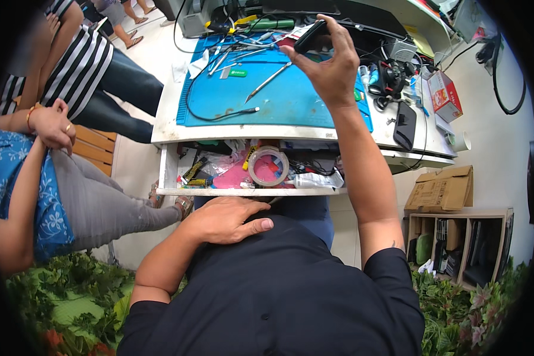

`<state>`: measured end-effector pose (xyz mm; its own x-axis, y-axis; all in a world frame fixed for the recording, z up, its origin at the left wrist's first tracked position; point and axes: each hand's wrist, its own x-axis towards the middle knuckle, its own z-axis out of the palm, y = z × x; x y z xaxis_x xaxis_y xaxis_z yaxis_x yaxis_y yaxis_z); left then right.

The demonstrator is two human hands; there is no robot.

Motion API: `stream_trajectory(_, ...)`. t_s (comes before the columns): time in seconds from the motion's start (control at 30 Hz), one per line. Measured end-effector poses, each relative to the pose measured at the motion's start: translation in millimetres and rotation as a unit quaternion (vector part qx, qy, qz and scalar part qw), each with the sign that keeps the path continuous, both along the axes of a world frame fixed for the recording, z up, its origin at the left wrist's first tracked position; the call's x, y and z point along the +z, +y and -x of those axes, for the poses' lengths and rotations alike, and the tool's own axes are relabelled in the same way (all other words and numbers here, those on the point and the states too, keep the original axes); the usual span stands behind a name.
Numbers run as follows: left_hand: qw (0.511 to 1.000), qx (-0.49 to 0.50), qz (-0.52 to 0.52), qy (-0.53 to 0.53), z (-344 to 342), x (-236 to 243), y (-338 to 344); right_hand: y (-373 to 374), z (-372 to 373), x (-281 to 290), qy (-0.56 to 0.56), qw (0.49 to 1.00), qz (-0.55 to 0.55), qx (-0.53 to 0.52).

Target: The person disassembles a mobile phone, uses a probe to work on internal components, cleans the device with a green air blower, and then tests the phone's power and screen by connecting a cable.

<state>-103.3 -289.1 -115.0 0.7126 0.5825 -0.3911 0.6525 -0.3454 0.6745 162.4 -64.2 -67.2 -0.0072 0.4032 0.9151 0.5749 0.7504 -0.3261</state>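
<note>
Blue mat on the white desk; tools lie on it. Right hand: raised over the mat's far right part, thumb and fingers closed round the edges of a black slab, probably a phone. Which face is turned to the person: cannot tell. Left hand: fingers extended, slack, by the front of the shirt, just below the drawer; no object seen in it.

Progress, as judged: the phone is picked up and in hand, not set down on the mat; no tool is in use. Unheld on the mat: a silver pen-like tool, a green-handled blade, a cable with its near plug free. Drawer stands pulled out, tape roll inside. Second phone lies right of the mat, untouched. Any work done on the held phone: not discernible.
</note>
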Motion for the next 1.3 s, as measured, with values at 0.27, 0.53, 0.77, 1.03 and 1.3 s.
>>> stream_trajectory(0.27,1.000,-0.014,0.024,-0.013,7.4,10.7,-24.0,-15.0,11.5,-17.1,0.014,0.999,0.035,-0.013)
stream_trajectory(0.53,0.900,0.086,-0.414,0.110,75.7,-23.8,53.8,-17.1,8.9,-27.1,0.026,0.996,0.082,0.006)
stream_trajectory(0.77,0.834,0.031,-0.519,0.185,88.7,-55.8,65.3,-23.5,4.2,-41.8,0.025,0.992,0.116,0.050)
stream_trajectory(1.03,0.917,0.090,-0.382,-0.070,88.0,22.8,58.1,-27.6,7.4,-43.5,0.024,0.988,0.129,0.081)
stream_trajectory(1.3,0.621,0.247,-0.048,-0.743,3.2,87.5,142.8,-33.1,15.5,-42.8,0.045,0.985,0.139,0.090)
